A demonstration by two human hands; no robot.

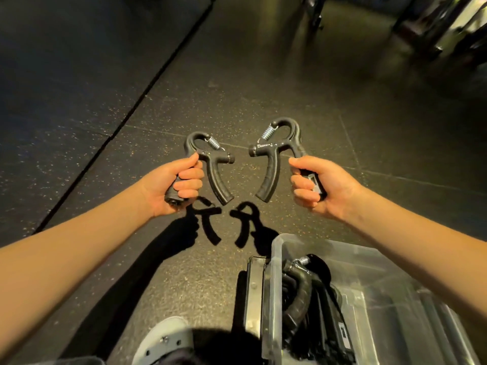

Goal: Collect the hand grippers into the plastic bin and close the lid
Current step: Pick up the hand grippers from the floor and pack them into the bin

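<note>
We grip one black, spring-topped hand gripper (210, 164) in the left hand (174, 187) and a second gripper (274, 154) in the right hand (316, 184), over the floor (237, 88). Other grippers (297, 291) lie in the plastic bin (274, 262), which is cut off below.

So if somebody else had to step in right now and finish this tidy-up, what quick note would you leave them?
Left hand: grips the first hand gripper by one handle, held up over the floor.
Right hand: grips the second hand gripper the same way. The two do not touch.
Plastic bin: open, on the floor below the right arm, with at least one stored gripper inside.
Done: part of the collecting.
Left: drop both held grippers into the bin, then close the lid. I cannot clearly make out where the lid is.
</note>
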